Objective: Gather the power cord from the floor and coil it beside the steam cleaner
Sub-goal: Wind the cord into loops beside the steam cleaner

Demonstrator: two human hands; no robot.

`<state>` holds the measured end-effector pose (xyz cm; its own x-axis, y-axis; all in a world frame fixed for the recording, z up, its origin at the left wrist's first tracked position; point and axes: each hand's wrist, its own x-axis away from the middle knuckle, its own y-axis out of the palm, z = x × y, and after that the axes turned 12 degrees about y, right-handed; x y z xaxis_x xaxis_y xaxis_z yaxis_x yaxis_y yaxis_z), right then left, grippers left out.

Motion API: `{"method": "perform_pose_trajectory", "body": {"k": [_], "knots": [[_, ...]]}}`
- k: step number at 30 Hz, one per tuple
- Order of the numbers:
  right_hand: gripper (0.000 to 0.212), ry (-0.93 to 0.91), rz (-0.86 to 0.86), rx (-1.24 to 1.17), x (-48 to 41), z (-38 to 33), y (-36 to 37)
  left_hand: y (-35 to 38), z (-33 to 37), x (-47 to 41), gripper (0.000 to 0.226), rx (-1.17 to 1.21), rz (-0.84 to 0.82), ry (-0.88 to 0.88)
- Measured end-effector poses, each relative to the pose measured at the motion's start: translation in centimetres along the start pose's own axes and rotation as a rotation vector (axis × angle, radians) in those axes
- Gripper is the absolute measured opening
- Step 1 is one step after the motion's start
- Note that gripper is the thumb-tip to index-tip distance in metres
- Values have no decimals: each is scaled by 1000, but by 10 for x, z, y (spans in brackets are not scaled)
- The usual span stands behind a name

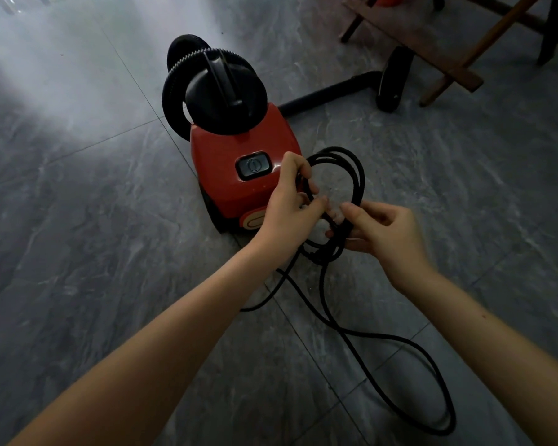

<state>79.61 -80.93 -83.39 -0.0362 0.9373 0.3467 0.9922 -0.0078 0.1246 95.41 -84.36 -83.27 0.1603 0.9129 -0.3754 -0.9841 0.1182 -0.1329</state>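
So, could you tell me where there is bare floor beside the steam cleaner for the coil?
Bare floor lies left of the steam cleaner, and right of it, nearer than the wand. Crowded lower right, where loose power cord loops.

The floor (78, 239) was laid in large grey stone-look tiles with pale marbled veining, split by thin grout lines (110, 138). A hazy white glare (39, 49) washed over its upper left corner — the rest lay dim. At the upper right stood a brown wooden furniture frame (426, 43) with slanted crossbars, beside darker legs (549, 33).
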Motion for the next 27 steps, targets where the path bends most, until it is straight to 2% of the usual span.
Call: {"method": "perform_pose_trajectory", "body": {"k": [6,9,15,23,27], "knots": [[16,12,76,-25,-4,1,-5,-10,-6,0,48,395,52,-267],[17,64,33,-82,-4,3,-3,-10,-10,4,37,489,109,-303],[14,84,-28,-19,-3,2,3,-8,-4,-5,10,659,353,-344],[9,73,-100,-135,2,2,10,10,6,-13,8,660,510,-379],[11,72,-99,-170,3,3,11,9,3,-11,7,618,525,-372]]}}
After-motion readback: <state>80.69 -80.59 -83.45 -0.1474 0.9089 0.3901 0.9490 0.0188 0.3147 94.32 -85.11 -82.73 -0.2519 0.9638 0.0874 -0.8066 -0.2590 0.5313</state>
